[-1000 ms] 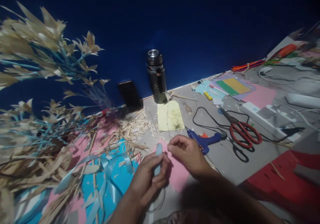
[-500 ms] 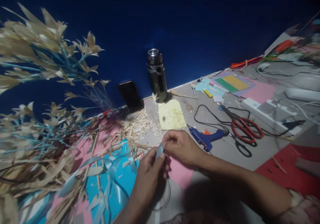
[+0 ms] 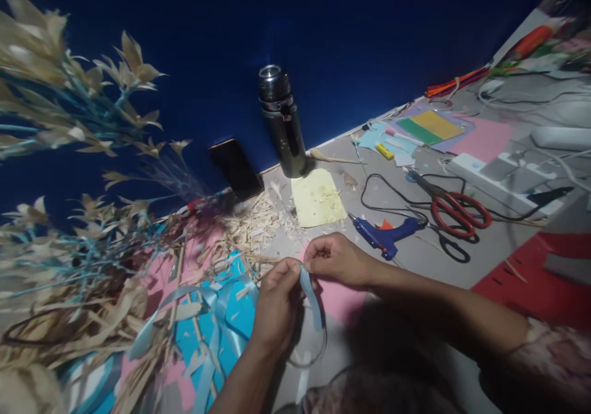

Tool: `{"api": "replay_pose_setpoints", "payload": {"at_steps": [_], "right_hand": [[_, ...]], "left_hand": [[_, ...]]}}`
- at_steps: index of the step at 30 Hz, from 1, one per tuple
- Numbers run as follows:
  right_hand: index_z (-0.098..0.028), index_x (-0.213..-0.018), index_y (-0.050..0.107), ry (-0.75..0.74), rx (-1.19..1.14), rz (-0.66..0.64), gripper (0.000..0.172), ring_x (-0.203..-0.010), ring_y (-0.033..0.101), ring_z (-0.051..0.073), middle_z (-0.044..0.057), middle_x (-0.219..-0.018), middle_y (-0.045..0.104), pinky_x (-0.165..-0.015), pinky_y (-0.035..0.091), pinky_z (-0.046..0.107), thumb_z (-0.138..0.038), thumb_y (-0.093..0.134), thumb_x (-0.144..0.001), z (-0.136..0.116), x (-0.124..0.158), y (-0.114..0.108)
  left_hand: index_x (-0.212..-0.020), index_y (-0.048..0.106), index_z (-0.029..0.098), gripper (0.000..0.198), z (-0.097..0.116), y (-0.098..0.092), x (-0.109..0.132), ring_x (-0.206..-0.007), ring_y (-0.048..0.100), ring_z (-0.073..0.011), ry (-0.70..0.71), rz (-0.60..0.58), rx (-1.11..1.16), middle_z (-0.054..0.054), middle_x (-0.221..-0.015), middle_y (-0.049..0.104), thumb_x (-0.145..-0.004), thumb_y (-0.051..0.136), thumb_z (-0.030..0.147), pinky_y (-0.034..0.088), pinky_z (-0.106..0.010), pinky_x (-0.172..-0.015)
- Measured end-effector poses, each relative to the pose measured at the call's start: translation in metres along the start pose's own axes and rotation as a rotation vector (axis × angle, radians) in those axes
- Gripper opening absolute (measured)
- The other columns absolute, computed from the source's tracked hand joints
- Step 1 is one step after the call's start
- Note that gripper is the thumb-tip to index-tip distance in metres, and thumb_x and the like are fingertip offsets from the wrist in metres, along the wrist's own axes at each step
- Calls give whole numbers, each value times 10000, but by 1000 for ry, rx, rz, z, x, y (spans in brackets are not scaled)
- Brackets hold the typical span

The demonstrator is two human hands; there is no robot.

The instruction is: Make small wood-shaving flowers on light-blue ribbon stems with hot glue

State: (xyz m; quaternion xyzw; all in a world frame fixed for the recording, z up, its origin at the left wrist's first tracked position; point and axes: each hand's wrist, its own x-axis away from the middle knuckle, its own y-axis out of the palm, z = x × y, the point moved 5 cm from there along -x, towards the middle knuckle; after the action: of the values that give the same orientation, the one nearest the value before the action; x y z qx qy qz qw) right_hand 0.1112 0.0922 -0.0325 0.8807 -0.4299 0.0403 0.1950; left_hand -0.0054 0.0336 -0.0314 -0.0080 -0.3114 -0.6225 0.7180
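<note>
My left hand point(image 3: 279, 300) and my right hand point(image 3: 339, 259) meet fingertip to fingertip, both pinched at the upper end of a light blue ribbon point(image 3: 311, 297). The ribbon's free length hangs down below the fingers. A thin wire-like stem point(image 3: 301, 239) rises from between the fingertips, with a small pale flower shape point(image 3: 277, 189) near its top. Below the hands curves a thin loop of wire or cord point(image 3: 324, 340); whether it joins the stem is hidden. Pink paper point(image 3: 341, 300) lies underneath my right hand.
Beyond the hands stand a flask point(image 3: 284, 125) and a leaning phone point(image 3: 235, 168), with yellow paper point(image 3: 317, 199) before them. A blue glue gun point(image 3: 388, 235), red-handled scissors point(image 3: 462, 214) and a power strip point(image 3: 496, 183) lie right. Dried husks point(image 3: 124, 315), ribbons and pale flowers point(image 3: 133, 63) crowd the left.
The ribbon, mostly tucked between my left fingers before, now hangs down in front of my left hand. My left hand has risen closer to the right fingertips. The view has shifted slightly.
</note>
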Motion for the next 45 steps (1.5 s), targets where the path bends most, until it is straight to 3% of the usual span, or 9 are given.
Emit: {"api": "replay_pose_setpoints", "payload": {"at_steps": [3, 8, 14, 18, 22, 26, 31, 38, 45], "right_hand": [[-151, -739, 680, -47, 105, 97, 128, -552, 591, 137, -1, -598, 653, -550, 445, 254, -276, 705, -746, -11, 8, -4], [-168, -881, 737, -155, 607, 223, 140, -612, 523, 123, -7, -687, 627, -578, 376, 244, -281, 669, -834, -37, 54, -22], [-198, -877, 766, 55, 1102, 124, 109, -779, 655, 197, 39, -832, 755, -676, 373, 283, -248, 685, -825, 6, 83, -33], [-233, -968, 766, 167, 1215, 129, 159, -876, 699, 238, 37, -915, 793, -702, 391, 298, -313, 709, -843, 25, 83, -30], [-218, -948, 743, -35, 1285, 274, 174, -882, 690, 234, 48, -921, 781, -746, 434, 317, -319, 603, -959, 6, 91, -47], [-171, -1113, 696, -288, 1480, 549, 266, -1066, 609, 280, 128, -1130, 711, -888, 463, 373, -106, 507, -938, -23, 107, -90], [-166, -1270, 641, -254, 1770, 477, 465, -1183, 512, 337, 178, -1333, 587, -933, 433, 443, 4, 506, -859, -24, 101, -119], [-217, -1230, 655, -286, 1810, 378, 376, -986, 543, 307, 130, -1080, 650, -806, 390, 413, -87, 548, -893, -21, 96, -128], [-195, -1242, 573, -586, 1351, 408, 373, -1257, 544, 308, 151, -1314, 624, -1047, 409, 477, -128, 506, -882, -42, 108, -143]], "left_hand": [[-681, 616, 174, 306, 0, -6, 0, -485, 503, -98, 40, 45, -20, 22, -545, 609, -733, 831, 386, 410, -205, -515], [-677, 641, 158, 333, 8, -29, -2, -452, 500, -93, 124, 211, -49, 29, -525, 604, -670, 874, 396, 405, -202, -474], [-698, 675, 135, 402, 5, -29, -4, -473, 566, -130, 27, 165, -87, -11, -542, 647, -551, 928, 411, 472, -247, -509], [-703, 648, 159, 400, 4, -24, -1, -498, 571, -134, 24, 134, -111, -2, -564, 633, -584, 907, 440, 458, -239, -496], [-605, 554, 176, 490, 5, -24, 3, -384, 349, -57, 73, 175, -230, 53, -457, 480, -643, 847, 567, 260, -179, -382], [-561, 467, 184, 573, 3, -21, 8, -392, 277, -37, 92, 239, -298, 83, -446, 369, -666, 801, 637, 197, -155, -382], [-740, 606, 186, 364, -3, -8, 12, -402, 348, -51, 44, 215, -161, 90, -482, 431, -645, 847, 441, 265, -153, -399], [-922, 694, 169, 421, -1, 1, 4, -508, 640, -153, 58, 190, -93, -6, -628, 709, -564, 900, 246, 498, -244, -509], [-701, 720, 143, 329, -1, -8, 4, -431, 530, -115, 9, 237, -248, -54, -581, 699, -550, 901, 372, 394, -223, -433]]}}
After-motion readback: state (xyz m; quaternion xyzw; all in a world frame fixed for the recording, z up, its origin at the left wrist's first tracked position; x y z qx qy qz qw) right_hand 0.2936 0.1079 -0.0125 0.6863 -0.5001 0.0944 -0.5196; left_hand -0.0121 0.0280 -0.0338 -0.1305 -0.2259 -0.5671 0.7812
